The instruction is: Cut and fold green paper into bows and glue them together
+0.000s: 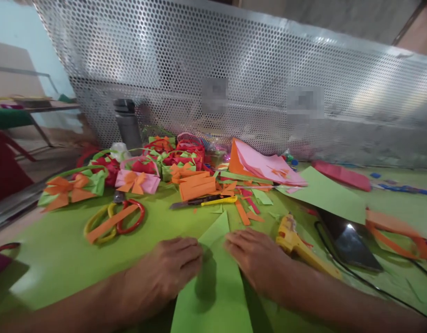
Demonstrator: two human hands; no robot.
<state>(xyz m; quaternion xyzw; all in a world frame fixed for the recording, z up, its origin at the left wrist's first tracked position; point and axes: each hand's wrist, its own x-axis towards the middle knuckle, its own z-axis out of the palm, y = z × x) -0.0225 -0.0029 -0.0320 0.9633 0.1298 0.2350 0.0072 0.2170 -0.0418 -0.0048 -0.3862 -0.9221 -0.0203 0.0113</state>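
Observation:
A sheet of green paper (213, 282), narrowing to a point at its far end, stands or lies between my two hands at the near middle of the table. My left hand (171, 266) is closed along its left edge, fingers pressed together. On the other side my right hand (260, 256) pinches the right edge, thumb hidden. Scissors (142, 217) with one yellow and one red handle lie to the left, an orange paper strip (112, 224) across them. Beyond the paper is a yellow and black cutter knife (206, 201). Right of my right hand lies a yellow glue gun (300, 245).
Small paper bags with bows (139, 180) crowd the back left, near a grey bottle (128, 125). Orange paper pieces (197, 185) and pink sheets (265, 166) lie at the middle back. A phone (352, 243) and black cable (341, 266) are at right. A perforated metal panel (248, 60) rises behind.

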